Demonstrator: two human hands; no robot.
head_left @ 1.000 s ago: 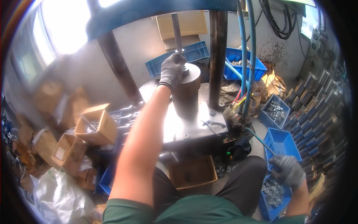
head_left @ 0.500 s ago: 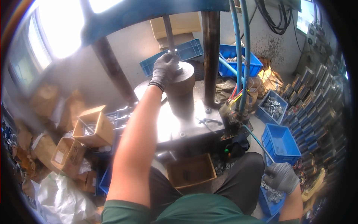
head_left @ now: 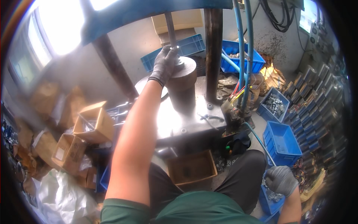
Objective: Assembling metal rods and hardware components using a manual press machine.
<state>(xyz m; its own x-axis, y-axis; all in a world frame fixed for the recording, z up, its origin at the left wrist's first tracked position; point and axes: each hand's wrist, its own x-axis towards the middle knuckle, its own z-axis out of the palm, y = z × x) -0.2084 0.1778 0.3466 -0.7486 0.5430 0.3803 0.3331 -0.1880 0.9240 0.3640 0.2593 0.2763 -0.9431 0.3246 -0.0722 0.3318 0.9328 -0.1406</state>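
Right hand (head_left: 280, 180) now sits higher than half a second back, clear of the blue bin (head_left: 269, 199) at the lower right instead of down at its rim; left hand (head_left: 164, 64) unchanged on top of the press.

Largest first: one grey press table (head_left: 188, 117), with one dark steel column (head_left: 213, 48) rising behind it. One dark cylindrical die block (head_left: 183, 80) stands upright on the table. Two blue hoses (head_left: 242, 52) hang side by side right of the column.

Blue crates counted: two at the back, three on the right, the nearest holding small metal parts. Cardboard boxes: three open ones on the left, one open box (head_left: 191, 170) under the table between the knees.

Two gloved hands. Left one: fingers curled together over a small round metal piece (head_left: 180, 62) lying on the block's top face, beside the thin vertical rod (head_left: 170, 28). Right one: fingers bent loosely inward above the parts bin; cannot tell whether anything is pinched.
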